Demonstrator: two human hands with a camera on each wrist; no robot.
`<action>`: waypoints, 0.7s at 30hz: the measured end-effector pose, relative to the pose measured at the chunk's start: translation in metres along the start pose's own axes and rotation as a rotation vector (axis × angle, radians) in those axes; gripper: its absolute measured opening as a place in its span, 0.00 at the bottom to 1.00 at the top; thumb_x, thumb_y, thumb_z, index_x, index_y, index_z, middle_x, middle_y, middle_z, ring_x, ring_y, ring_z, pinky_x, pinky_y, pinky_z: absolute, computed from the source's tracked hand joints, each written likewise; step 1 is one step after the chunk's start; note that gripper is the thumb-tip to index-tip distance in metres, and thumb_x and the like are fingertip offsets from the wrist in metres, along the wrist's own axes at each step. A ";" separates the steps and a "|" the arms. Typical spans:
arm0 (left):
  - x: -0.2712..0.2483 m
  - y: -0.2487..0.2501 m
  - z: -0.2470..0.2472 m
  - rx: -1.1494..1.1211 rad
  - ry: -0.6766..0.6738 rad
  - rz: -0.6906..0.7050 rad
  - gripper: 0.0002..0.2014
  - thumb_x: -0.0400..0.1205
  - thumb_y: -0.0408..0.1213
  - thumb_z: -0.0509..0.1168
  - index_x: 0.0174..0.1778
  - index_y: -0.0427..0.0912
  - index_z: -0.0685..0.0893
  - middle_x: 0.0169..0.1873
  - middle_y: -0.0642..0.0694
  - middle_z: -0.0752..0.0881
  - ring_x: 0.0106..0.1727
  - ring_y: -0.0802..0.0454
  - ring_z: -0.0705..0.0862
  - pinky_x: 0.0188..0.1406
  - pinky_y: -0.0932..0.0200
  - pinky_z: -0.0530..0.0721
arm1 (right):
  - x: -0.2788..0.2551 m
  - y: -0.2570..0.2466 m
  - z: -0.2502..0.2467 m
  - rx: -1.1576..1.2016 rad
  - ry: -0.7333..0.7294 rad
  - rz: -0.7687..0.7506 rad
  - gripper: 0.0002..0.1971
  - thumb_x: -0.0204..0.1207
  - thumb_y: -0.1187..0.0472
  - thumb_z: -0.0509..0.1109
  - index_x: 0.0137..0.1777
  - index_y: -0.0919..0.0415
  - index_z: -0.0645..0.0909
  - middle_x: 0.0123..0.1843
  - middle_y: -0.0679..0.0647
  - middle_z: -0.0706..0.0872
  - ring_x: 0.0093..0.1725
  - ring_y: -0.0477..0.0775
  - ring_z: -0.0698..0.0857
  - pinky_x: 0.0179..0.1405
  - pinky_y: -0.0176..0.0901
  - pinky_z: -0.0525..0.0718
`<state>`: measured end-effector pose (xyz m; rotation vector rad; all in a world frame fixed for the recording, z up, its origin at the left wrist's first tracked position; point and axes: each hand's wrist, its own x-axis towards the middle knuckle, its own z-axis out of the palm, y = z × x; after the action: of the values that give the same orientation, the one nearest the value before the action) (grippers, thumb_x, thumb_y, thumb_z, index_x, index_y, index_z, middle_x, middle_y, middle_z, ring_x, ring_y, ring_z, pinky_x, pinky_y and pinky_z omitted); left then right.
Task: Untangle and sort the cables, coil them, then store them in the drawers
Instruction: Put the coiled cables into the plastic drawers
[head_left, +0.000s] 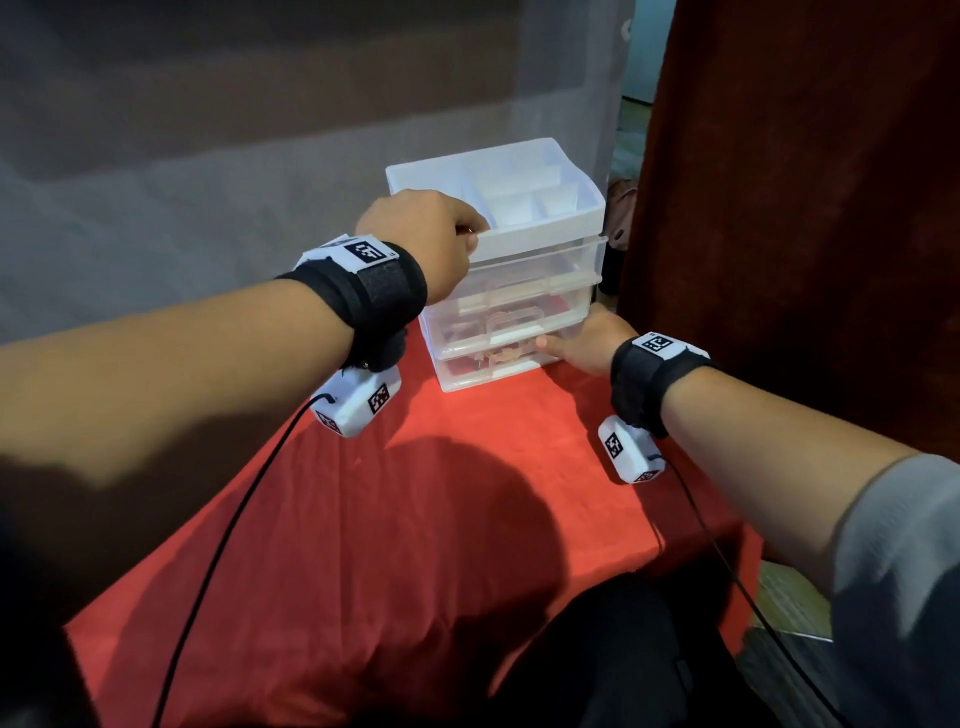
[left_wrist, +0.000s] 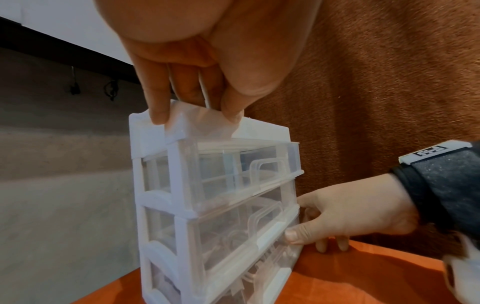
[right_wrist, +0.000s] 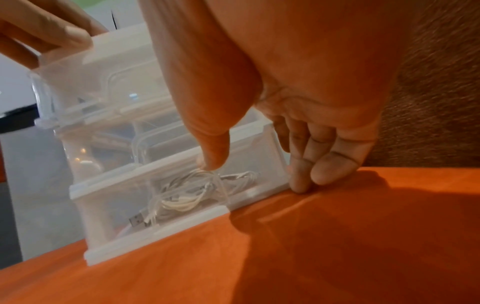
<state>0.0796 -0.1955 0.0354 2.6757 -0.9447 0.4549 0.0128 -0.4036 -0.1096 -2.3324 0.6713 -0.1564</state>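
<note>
A small translucent drawer unit (head_left: 511, 291) stands at the far side of a table draped in red cloth (head_left: 415, 519), its three clear drawers stacked beneath a white divided tray top (head_left: 524, 192); the person's left hand (head_left: 426, 239) reaches over the unit's top near-left corner, fingers (left_wrist: 158, 96) bent down onto the front edge of the tray top and pressing on it, thumb just beside them on the same edge, steadying the unit rather than wrapping anything. The right hand (head_left: 587, 340) sits low at the unit's right near corner; its thumb (right_wrist: 213, 152) lies against the front of the bottom drawer (right_wrist: 182, 197) while the remaining fingertips rest on the cloth just beside the unit's right wall, so the hand brackets the corner with fingers loosely bent. Coiled white cables (right_wrist: 192, 191), one ending in a metal USB plug (right_wrist: 136, 221), lie inside that bottom drawer, visible through the clear plastic; the middle drawer (left_wrist: 233, 222) also holds something pale, too blurred to tell. Both wrists wear black straps with white marked camera housings and trailing black leads; a dark red curtain (head_left: 805, 208) hangs at right.
</note>
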 end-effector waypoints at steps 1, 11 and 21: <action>0.000 -0.001 0.000 0.001 -0.001 0.001 0.14 0.85 0.47 0.63 0.64 0.64 0.87 0.61 0.57 0.90 0.61 0.46 0.86 0.54 0.56 0.82 | 0.000 0.000 0.000 0.009 -0.006 0.018 0.35 0.70 0.40 0.82 0.74 0.54 0.79 0.69 0.53 0.87 0.68 0.57 0.86 0.61 0.38 0.79; 0.002 -0.002 0.000 -0.010 -0.008 -0.003 0.13 0.85 0.48 0.64 0.64 0.64 0.87 0.60 0.58 0.90 0.61 0.47 0.86 0.50 0.59 0.78 | -0.058 -0.055 0.030 0.604 -0.081 0.066 0.16 0.77 0.54 0.77 0.61 0.52 0.76 0.46 0.55 0.88 0.39 0.54 0.83 0.26 0.41 0.75; 0.005 -0.003 -0.006 -0.052 -0.065 -0.012 0.13 0.85 0.48 0.64 0.63 0.64 0.87 0.60 0.58 0.89 0.61 0.50 0.85 0.52 0.60 0.78 | -0.078 -0.065 0.041 0.819 -0.183 0.134 0.07 0.82 0.60 0.71 0.52 0.55 0.73 0.43 0.56 0.86 0.27 0.46 0.78 0.24 0.38 0.69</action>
<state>0.0838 -0.1934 0.0424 2.6623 -0.9441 0.3385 -0.0152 -0.2988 -0.0922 -1.4922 0.5334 -0.1230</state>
